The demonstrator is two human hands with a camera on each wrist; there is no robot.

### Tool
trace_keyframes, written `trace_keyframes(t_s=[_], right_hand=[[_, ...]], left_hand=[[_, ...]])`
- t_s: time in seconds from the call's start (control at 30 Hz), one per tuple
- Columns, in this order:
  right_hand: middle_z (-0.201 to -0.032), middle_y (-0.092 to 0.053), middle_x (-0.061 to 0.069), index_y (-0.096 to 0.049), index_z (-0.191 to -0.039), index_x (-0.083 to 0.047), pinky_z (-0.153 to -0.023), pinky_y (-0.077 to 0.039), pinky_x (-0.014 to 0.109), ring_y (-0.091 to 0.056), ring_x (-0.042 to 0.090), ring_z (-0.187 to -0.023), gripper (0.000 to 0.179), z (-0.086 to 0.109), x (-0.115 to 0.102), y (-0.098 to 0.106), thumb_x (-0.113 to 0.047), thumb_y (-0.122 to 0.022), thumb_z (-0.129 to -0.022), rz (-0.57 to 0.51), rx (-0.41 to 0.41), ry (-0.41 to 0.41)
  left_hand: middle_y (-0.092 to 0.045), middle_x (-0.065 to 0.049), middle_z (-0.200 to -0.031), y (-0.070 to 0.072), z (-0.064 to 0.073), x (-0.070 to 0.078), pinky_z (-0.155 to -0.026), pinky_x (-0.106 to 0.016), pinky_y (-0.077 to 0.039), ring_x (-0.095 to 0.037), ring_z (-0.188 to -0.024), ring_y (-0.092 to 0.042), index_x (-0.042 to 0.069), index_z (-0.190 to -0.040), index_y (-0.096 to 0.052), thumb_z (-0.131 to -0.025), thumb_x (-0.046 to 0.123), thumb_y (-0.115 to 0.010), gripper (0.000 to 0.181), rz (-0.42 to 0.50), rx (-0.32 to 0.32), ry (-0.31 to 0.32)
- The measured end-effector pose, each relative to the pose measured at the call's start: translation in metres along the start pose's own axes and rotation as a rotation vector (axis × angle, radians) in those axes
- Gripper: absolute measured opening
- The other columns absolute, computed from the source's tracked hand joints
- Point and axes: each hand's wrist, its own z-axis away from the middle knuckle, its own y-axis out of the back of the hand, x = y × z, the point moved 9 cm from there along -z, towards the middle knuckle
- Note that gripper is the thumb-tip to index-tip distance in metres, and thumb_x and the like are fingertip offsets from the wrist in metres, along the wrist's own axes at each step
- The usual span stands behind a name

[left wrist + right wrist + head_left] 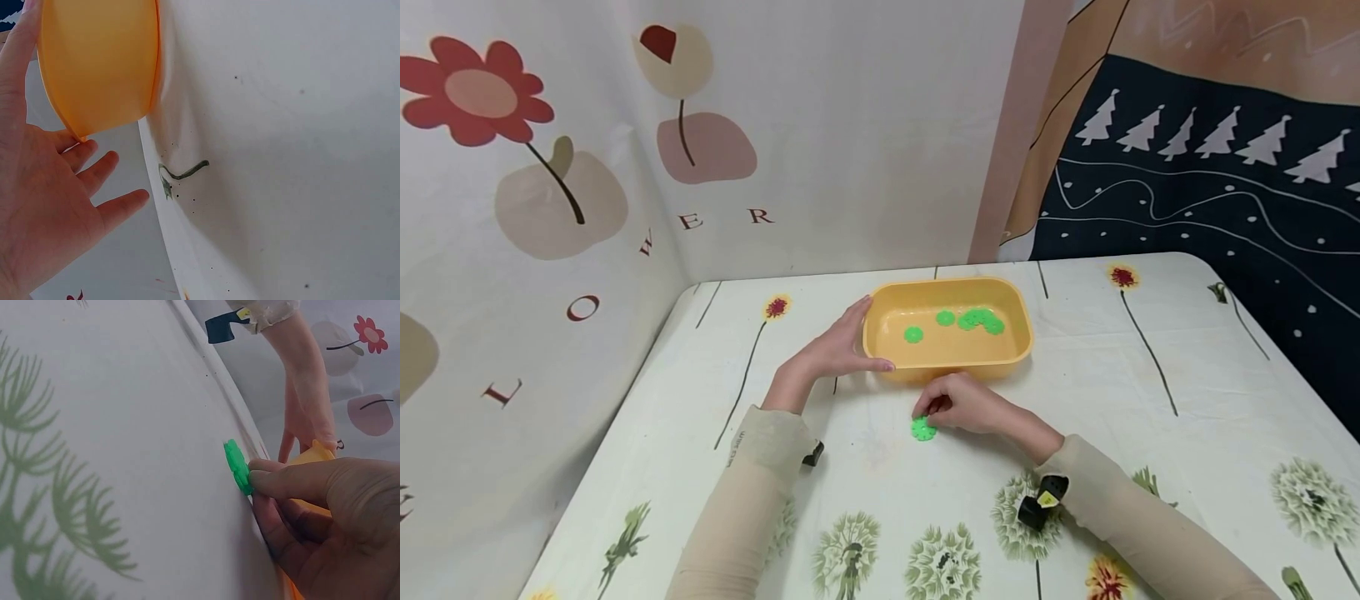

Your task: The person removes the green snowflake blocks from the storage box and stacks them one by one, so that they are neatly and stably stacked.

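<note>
A green disc (922, 430) with a notched edge is held in the fingertips of the right hand (966, 404); these fingers are narrow, closed on its edge, and most of the disc sticks out beyond them, as the right wrist view also shows. The disc is just in front of the near side of a yellow tray (951, 356), outside it; whether it touches the worktop (876, 479), I cannot tell. Inside the tray there lie more green pieces: one single piece (913, 334) toward the left, another single piece (945, 318) near the middle, and a cluster (976, 318) to the right of them. The left hand (842, 342) is at the left end of the tray, with its thumb along the near rim and its fingers wide apart, rather straight, touching the tray's edge. Both arms wear beige sleeves (741, 500), and a black device (1037, 504) is at the right wrist. The worktop is covered with a white cloth, printed with green dandelions and yellow-red flowers on thin stems. Behind and at the left there hangs a white curtain (865, 142) with red flowers and letters; at the right there is a dark cloth (1195, 192) with white trees.
</note>
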Motion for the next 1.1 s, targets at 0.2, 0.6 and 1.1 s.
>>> trace_keyframes(t_s=[0.2, 0.6, 1.1], right_hand=[[-0.092, -0.074, -0.001, -0.078, -0.097, -0.012, -0.074, -0.053, 0.017, -0.062, 0.000, -0.080, 0.013, 0.000, -0.001, 0.000, -0.005, -0.072, -0.088, 0.004, -0.009, 0.002], [-0.093, -0.074, 0.002, -0.077, -0.101, -0.008, -0.074, -0.054, 0.018, -0.063, 0.002, -0.082, 0.014, 0.002, 0.000, 0.003, -0.005, -0.072, -0.089, -0.053, -0.009, -0.012], [-0.096, -0.074, 0.007, -0.074, -0.104, -0.005, -0.077, -0.056, 0.020, -0.066, 0.009, -0.087, 0.013, 0.007, -0.001, 0.011, -0.003, -0.070, -0.091, -0.117, 0.029, -0.006]], left_hand=[[-0.002, -0.003, -0.170, 0.000, 0.001, 0.000, -0.123, -0.054, -0.024, -0.027, -0.157, -0.011, 0.015, -0.162, 0.000, -0.075, 0.056, -0.081, 0.125, 0.003, 0.002, -0.001], [-0.001, -0.002, -0.170, 0.001, -0.001, 0.000, -0.123, -0.054, -0.024, -0.027, -0.157, -0.011, 0.017, -0.162, 0.000, -0.075, 0.057, -0.081, 0.126, 0.010, 0.005, 0.003], [-0.002, -0.003, -0.170, 0.000, -0.001, -0.001, -0.123, -0.054, -0.025, -0.027, -0.157, -0.012, 0.016, -0.162, 0.000, -0.075, 0.057, -0.081, 0.126, 0.001, 0.002, 0.001]])
